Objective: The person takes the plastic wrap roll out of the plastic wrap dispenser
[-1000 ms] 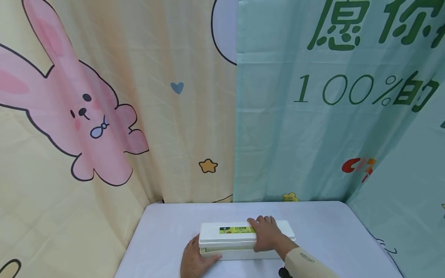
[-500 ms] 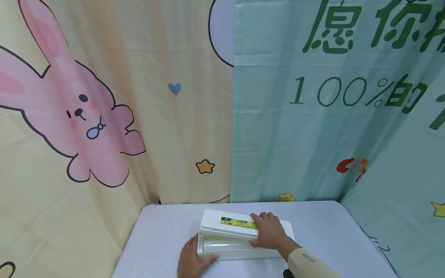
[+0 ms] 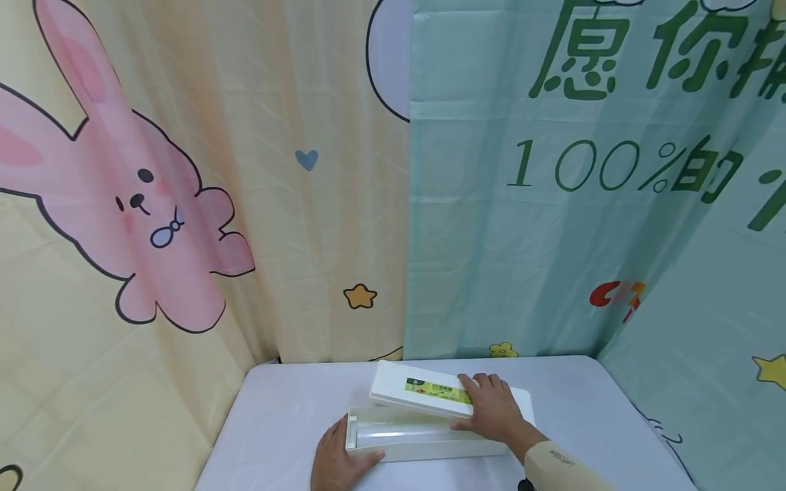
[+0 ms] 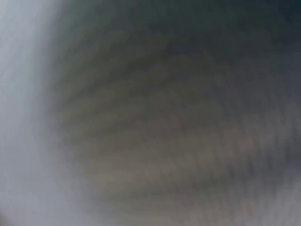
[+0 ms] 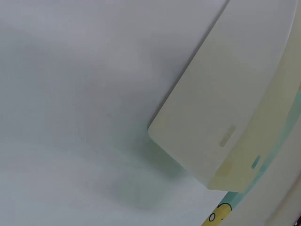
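A long white box [image 3: 430,452] lies crosswise near the table's front, its lid [image 3: 393,386] raised and tilted at the left end. The lid carries a yellow-green label [image 3: 432,390]. Inside the box shows a shiny, pale, roll-like thing [image 3: 399,432]. My left hand [image 3: 338,458] holds the box's left end, thumb along the front wall. My right hand [image 3: 496,410] grips the lid right of the label, thumb at its front edge, and hides part of it. In the right wrist view the box's end [image 5: 207,103] shows, no fingers. The left wrist view is a dark blur.
A white-covered table [image 3: 282,409] bears the box. Behind it hang a cream curtain [image 3: 331,225] with a pink rabbit and a teal curtain [image 3: 467,239] with green lettering. A small black round thing [image 3: 525,485] sits by the right sleeve [image 3: 565,467].
The right hand has lifted the lid's left end and shifted it back and to the right, baring the box's inside. The left hand has stayed on the box's left end.
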Demonstrator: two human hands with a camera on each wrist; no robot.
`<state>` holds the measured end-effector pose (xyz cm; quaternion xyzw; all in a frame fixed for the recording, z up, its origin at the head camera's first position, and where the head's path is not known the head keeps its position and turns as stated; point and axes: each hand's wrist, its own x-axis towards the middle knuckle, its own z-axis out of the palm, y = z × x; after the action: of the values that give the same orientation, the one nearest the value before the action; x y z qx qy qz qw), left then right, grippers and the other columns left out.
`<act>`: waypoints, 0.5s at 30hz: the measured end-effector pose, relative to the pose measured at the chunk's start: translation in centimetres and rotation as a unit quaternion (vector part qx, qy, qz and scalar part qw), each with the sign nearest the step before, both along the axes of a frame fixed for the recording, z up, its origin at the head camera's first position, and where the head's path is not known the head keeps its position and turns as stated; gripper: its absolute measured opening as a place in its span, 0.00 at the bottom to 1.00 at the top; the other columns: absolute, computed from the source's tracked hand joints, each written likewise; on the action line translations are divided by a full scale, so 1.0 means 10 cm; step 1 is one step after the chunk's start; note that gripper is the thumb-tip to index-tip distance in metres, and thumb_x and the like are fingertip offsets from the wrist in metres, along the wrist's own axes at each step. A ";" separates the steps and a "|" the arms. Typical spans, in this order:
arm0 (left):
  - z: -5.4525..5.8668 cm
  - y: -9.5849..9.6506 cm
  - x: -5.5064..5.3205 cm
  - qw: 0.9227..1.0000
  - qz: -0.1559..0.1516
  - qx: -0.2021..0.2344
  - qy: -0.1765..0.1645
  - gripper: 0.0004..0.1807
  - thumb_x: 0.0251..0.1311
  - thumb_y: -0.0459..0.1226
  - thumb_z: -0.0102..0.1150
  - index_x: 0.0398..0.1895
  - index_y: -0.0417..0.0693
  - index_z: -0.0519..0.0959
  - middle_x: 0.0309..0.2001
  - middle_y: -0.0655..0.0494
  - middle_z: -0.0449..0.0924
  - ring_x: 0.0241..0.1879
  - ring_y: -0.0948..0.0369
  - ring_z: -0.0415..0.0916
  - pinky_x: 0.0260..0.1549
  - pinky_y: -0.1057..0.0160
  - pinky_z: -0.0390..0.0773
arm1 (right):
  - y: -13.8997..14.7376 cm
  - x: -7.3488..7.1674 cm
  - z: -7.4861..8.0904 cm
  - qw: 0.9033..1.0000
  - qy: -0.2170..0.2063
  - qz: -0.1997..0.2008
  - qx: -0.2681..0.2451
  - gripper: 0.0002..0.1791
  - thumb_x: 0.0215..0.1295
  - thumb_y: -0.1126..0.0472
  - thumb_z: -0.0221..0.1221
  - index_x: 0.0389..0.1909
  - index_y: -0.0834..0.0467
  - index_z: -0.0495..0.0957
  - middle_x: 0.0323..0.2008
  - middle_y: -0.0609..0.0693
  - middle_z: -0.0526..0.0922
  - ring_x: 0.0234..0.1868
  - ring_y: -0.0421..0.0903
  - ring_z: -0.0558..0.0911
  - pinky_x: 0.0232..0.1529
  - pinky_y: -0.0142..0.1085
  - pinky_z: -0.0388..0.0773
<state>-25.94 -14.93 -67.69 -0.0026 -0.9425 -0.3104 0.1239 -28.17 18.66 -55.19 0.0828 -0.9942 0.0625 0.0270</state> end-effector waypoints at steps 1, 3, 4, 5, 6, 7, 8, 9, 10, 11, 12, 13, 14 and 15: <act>0.00 0.00 0.01 1.000 0.001 0.001 0.000 0.65 0.31 0.77 0.70 0.69 0.43 0.70 0.60 0.45 0.81 0.62 0.45 0.75 0.66 0.42 0.73 | 0.01 0.00 0.00 1.000 -0.001 -0.002 -0.001 0.59 0.39 0.20 0.69 0.72 0.45 0.68 0.60 0.55 0.76 0.59 0.58 0.73 0.66 0.60 0.71; 0.00 -0.01 0.01 1.000 0.002 0.001 -0.003 0.66 0.31 0.77 0.70 0.69 0.43 0.70 0.60 0.45 0.81 0.62 0.46 0.75 0.66 0.42 0.73 | 0.04 0.01 0.00 1.000 -0.003 -0.007 -0.004 0.59 0.39 0.21 0.70 0.72 0.46 0.68 0.59 0.55 0.76 0.59 0.58 0.73 0.65 0.61 0.71; 0.01 0.00 0.01 1.000 0.002 0.000 -0.005 0.66 0.31 0.77 0.70 0.69 0.43 0.70 0.60 0.46 0.81 0.62 0.46 0.75 0.66 0.42 0.73 | 0.06 0.01 0.00 1.000 -0.004 -0.010 -0.003 0.58 0.39 0.21 0.70 0.72 0.46 0.68 0.59 0.56 0.76 0.59 0.58 0.73 0.65 0.61 0.71; 0.01 0.00 0.01 1.000 0.003 -0.001 -0.010 0.66 0.31 0.78 0.70 0.69 0.43 0.70 0.60 0.46 0.81 0.62 0.46 0.75 0.66 0.42 0.73 | 0.08 0.02 -0.01 1.000 -0.005 -0.013 -0.003 0.58 0.40 0.21 0.69 0.72 0.46 0.68 0.59 0.55 0.76 0.59 0.58 0.73 0.65 0.61 0.71; 0.02 0.01 0.02 1.000 0.004 -0.001 -0.014 0.66 0.30 0.78 0.69 0.69 0.43 0.70 0.60 0.46 0.81 0.62 0.46 0.75 0.66 0.42 0.73 | 0.11 0.02 -0.02 1.000 -0.004 -0.016 -0.001 0.58 0.40 0.21 0.69 0.71 0.46 0.68 0.59 0.56 0.76 0.59 0.58 0.73 0.65 0.61 0.71; 0.03 0.01 0.02 1.000 0.005 -0.002 -0.018 0.67 0.30 0.79 0.69 0.70 0.43 0.69 0.60 0.46 0.81 0.63 0.46 0.75 0.66 0.41 0.73 | 0.14 0.03 -0.03 1.000 -0.004 -0.018 0.000 0.58 0.40 0.21 0.69 0.71 0.46 0.68 0.59 0.56 0.76 0.59 0.59 0.73 0.65 0.61 0.71; 0.04 0.01 0.02 1.000 0.006 -0.003 -0.022 0.67 0.30 0.79 0.68 0.70 0.43 0.69 0.61 0.46 0.80 0.63 0.46 0.75 0.67 0.41 0.73 | 0.16 0.03 -0.04 1.000 -0.003 -0.019 0.001 0.58 0.41 0.21 0.69 0.71 0.46 0.68 0.59 0.56 0.76 0.59 0.59 0.73 0.65 0.61 0.70; 0.04 0.02 0.02 1.000 0.007 -0.002 -0.025 0.67 0.30 0.79 0.68 0.70 0.43 0.69 0.61 0.46 0.80 0.63 0.45 0.75 0.67 0.41 0.72 | 0.19 0.03 -0.06 1.000 -0.002 -0.020 0.002 0.57 0.41 0.21 0.69 0.71 0.47 0.68 0.59 0.56 0.76 0.60 0.59 0.73 0.65 0.61 0.70; 0.05 0.02 0.02 1.000 0.007 -0.002 -0.027 0.67 0.30 0.79 0.68 0.70 0.43 0.69 0.61 0.46 0.80 0.63 0.45 0.75 0.67 0.41 0.72 | 0.21 0.04 -0.07 1.000 0.000 -0.021 0.004 0.57 0.42 0.21 0.68 0.71 0.47 0.67 0.59 0.56 0.75 0.60 0.59 0.73 0.65 0.61 0.70; 0.06 0.02 0.02 1.000 0.007 -0.001 -0.029 0.67 0.30 0.79 0.68 0.70 0.43 0.69 0.61 0.46 0.80 0.63 0.45 0.75 0.67 0.41 0.72 | 0.24 0.04 -0.08 1.000 0.001 -0.021 0.005 0.57 0.42 0.21 0.68 0.71 0.47 0.67 0.59 0.56 0.75 0.60 0.59 0.73 0.65 0.62 0.70; 0.06 0.02 0.02 1.000 0.008 -0.001 -0.029 0.67 0.31 0.79 0.68 0.70 0.43 0.69 0.61 0.46 0.80 0.63 0.45 0.75 0.67 0.41 0.73 | 0.26 0.05 -0.09 1.000 0.004 -0.021 0.007 0.57 0.42 0.21 0.68 0.71 0.47 0.67 0.59 0.56 0.75 0.60 0.60 0.73 0.65 0.62 0.70; 0.06 0.02 0.02 1.000 0.008 -0.002 -0.028 0.67 0.31 0.79 0.68 0.70 0.43 0.69 0.61 0.46 0.80 0.63 0.45 0.75 0.67 0.41 0.73 | 0.29 0.06 -0.10 1.000 0.007 -0.021 0.007 0.57 0.43 0.21 0.68 0.71 0.48 0.67 0.59 0.57 0.75 0.60 0.60 0.73 0.65 0.62 0.70; 0.06 0.02 0.02 1.000 0.007 -0.002 -0.026 0.67 0.31 0.79 0.68 0.70 0.44 0.69 0.61 0.47 0.80 0.63 0.46 0.75 0.67 0.41 0.73 | 0.31 0.06 -0.10 1.000 0.009 -0.021 0.010 0.57 0.43 0.20 0.67 0.72 0.48 0.67 0.59 0.57 0.75 0.60 0.60 0.73 0.65 0.62 0.70; 0.06 0.01 0.02 1.000 0.006 -0.002 -0.022 0.67 0.31 0.79 0.68 0.70 0.44 0.69 0.60 0.47 0.80 0.63 0.46 0.75 0.67 0.42 0.73 | 0.34 0.07 -0.11 1.000 0.013 -0.022 0.011 0.57 0.43 0.21 0.67 0.71 0.49 0.67 0.59 0.57 0.75 0.60 0.60 0.74 0.65 0.63 0.70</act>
<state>-25.74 -14.80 -67.08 0.0097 -0.9456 -0.3077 0.1051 -27.50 22.03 -56.25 0.0622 -0.9960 0.0501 0.0407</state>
